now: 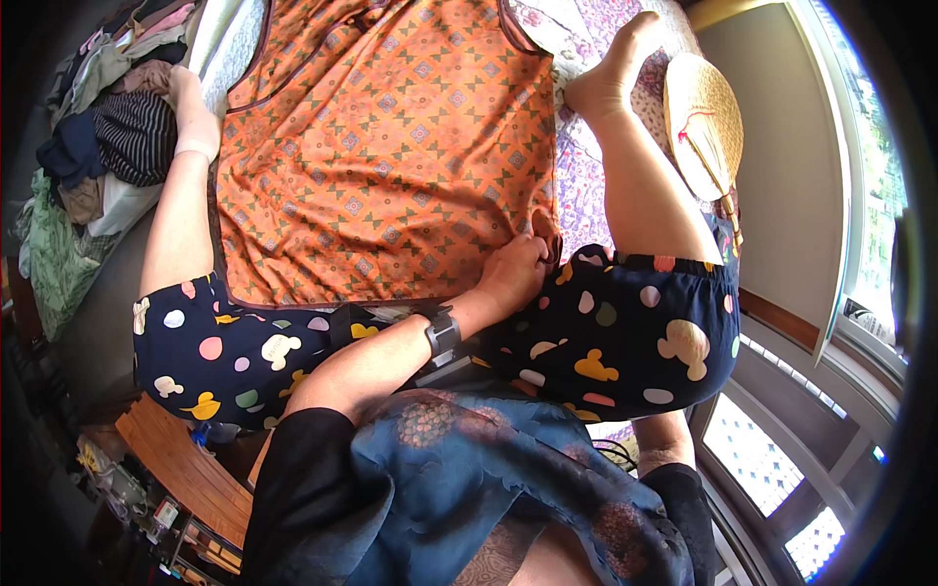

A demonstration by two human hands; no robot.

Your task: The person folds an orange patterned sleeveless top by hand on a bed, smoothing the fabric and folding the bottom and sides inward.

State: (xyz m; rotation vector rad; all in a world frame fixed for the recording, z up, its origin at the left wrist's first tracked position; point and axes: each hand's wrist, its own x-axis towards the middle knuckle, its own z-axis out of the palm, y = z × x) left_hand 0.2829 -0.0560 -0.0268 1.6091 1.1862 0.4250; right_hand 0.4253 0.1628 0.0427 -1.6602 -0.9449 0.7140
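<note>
A sleeveless orange garment [388, 161] with a butterfly and diamond print and dark piping is spread on the bed between my legs. My left hand [516, 267], with a dark watch [442, 335] on its wrist, reaches across to the garment's lower right corner. Its fingers are curled around the gathered fabric there. Small wrinkles run through the cloth near that grip. My right forearm [663, 439] goes down behind my right thigh, and the hand itself is hidden from view.
A pile of folded and crumpled clothes [110, 139] lies beyond my left leg. To the right, a woven hand fan [703, 110] rests by my calf on the floral bedding [582, 176]. A window [872, 168] borders the right side. A wooden surface [183, 461] stands at lower left.
</note>
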